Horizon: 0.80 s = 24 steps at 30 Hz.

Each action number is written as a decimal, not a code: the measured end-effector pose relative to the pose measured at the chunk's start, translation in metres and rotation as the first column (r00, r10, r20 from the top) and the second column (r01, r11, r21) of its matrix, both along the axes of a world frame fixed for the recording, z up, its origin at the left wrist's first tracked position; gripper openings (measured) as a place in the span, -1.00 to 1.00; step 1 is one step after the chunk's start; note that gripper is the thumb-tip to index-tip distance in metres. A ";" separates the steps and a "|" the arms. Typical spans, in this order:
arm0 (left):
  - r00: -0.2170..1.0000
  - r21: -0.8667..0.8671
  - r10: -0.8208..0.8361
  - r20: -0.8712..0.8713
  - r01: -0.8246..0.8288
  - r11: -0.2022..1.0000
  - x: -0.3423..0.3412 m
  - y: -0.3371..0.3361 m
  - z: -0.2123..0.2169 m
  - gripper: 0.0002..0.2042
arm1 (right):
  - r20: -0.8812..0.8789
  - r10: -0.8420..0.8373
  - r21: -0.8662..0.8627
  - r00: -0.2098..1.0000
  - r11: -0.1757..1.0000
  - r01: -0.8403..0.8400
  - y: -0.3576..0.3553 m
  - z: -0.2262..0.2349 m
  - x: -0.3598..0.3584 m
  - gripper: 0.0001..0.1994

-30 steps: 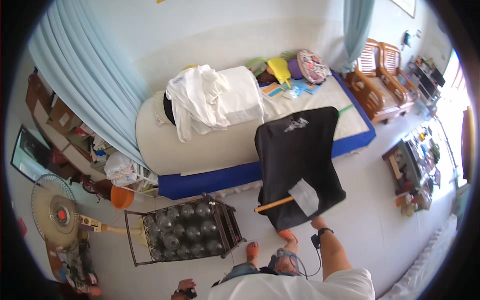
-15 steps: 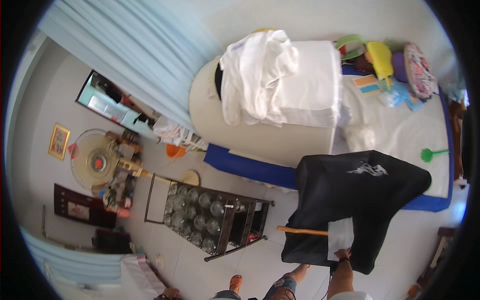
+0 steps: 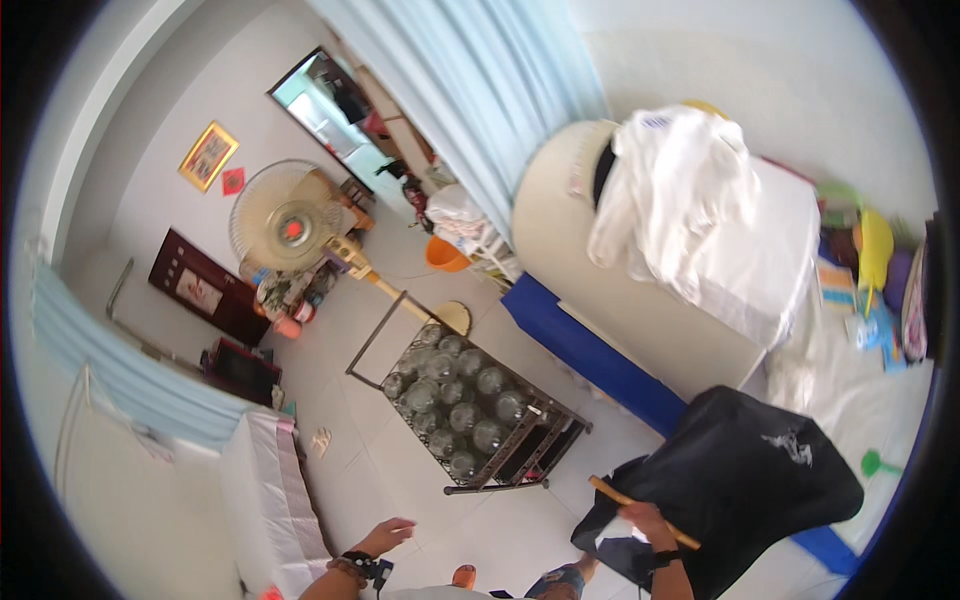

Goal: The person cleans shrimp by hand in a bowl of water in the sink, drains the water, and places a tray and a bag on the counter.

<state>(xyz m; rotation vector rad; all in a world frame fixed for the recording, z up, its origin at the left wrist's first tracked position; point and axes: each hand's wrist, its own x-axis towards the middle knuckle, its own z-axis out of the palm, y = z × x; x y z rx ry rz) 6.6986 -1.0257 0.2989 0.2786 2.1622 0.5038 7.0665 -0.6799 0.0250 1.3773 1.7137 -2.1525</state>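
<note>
A black cloth garment (image 3: 735, 480) with a white emblem hangs or lies spread at the lower right, partly over the bed's edge; what supports it is hidden. Across its near part runs a light wooden stick (image 3: 612, 492). My right hand (image 3: 645, 520) is closed around the stick's middle, so the stick shows on both sides of it. A pale grey-white patch (image 3: 622, 550) shows on the black cloth just below that hand. My left hand (image 3: 386, 536), with a dark band at its wrist, is held out over the floor with fingers stretched, holding nothing.
Ahead stands a dark metal rack (image 3: 500, 440) filled with clear glass jars (image 3: 440, 365). Behind it are a standing fan (image 3: 292, 228) and an orange bucket (image 3: 446, 254). White clothing (image 3: 675, 200) lies on a bed-like padded table (image 3: 565, 210) at right. A cloth-covered piece of furniture (image 3: 265, 490) stands left.
The view has turned and shifted. My left hand has come into view. My right hand has moved from the grey patch's edge onto the wooden stick, which now slants down to the right.
</note>
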 end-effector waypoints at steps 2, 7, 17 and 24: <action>0.981 0.098 -0.188 0.049 0.182 0.978 0.020 0.060 0.025 -0.64 | -0.445 -0.126 -0.289 0.886 0.957 -0.009 0.022 0.130 -0.049 -0.82; 0.845 0.686 -0.227 0.485 -0.206 0.697 0.076 0.144 0.093 -0.49 | -0.747 -0.052 -0.382 0.663 0.850 -0.363 -0.031 0.305 -0.156 -0.75; 0.794 0.895 0.535 0.289 -0.422 0.143 0.022 0.016 0.119 -0.72 | -0.801 -0.022 -0.100 0.598 0.990 -0.097 -0.276 0.371 -0.324 -0.89; 0.740 0.946 0.657 0.147 -0.300 0.126 -0.025 -0.131 0.087 -0.70 | -0.809 0.217 0.078 0.546 0.961 -0.266 -0.406 0.351 -0.379 -0.84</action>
